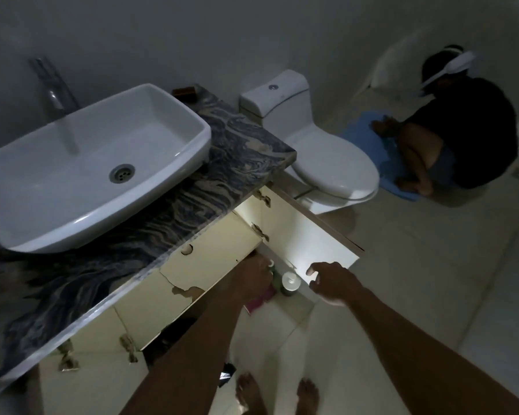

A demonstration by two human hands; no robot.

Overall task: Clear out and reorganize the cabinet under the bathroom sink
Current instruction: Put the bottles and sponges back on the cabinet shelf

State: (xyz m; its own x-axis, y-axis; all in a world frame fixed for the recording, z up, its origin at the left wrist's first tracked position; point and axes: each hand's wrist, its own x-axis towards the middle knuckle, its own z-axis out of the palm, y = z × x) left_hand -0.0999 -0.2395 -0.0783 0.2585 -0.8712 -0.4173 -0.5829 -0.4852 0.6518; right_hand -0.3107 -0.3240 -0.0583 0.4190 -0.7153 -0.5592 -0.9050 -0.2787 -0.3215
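The cream cabinet under the marbled counter (192, 187) has its right door (309, 232) swung wide open and its left door (210, 259) ajar. My left hand (256, 275) reaches into the opening, its fingers around a small white-capped bottle (271, 264) just inside. My right hand (331, 283) hovers in front of the open door with fingers spread and holds nothing. A white-capped bottle (290, 282) stands on the floor between my hands. A pink item (261, 299) lies under my left hand. The cabinet interior is dark and mostly hidden.
A white basin (81, 172) and tap (53, 91) sit on the counter. A white toilet (321, 151) stands right of the cabinet. Another person (459, 127) crouches on a blue mat (369, 136) beyond it. My bare feet (277, 393) stand on pale tiles.
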